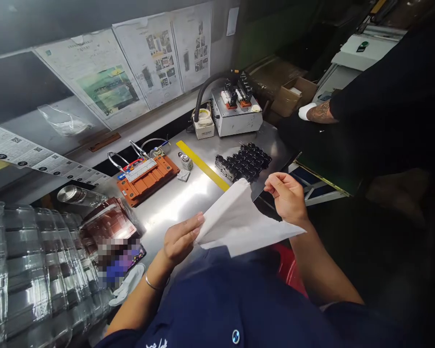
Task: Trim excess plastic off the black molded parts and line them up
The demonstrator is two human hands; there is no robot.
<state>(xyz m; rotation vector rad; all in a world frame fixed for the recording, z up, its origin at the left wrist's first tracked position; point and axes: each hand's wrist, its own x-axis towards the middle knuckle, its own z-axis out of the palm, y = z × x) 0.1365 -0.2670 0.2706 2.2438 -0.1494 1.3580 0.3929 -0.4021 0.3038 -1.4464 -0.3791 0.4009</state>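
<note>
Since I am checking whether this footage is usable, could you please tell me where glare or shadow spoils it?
Head view: strong glare whitens part of the grey metal tabletop, highlights streak the clear plastic trays at frame left, and shadow obscures the black-clothed person at frame right.

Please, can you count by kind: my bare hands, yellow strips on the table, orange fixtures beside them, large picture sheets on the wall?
Left hand and right hand: 2
Yellow strip: 1
Orange fixture: 1
Large wall sheets: 3
Total: 7
</note>
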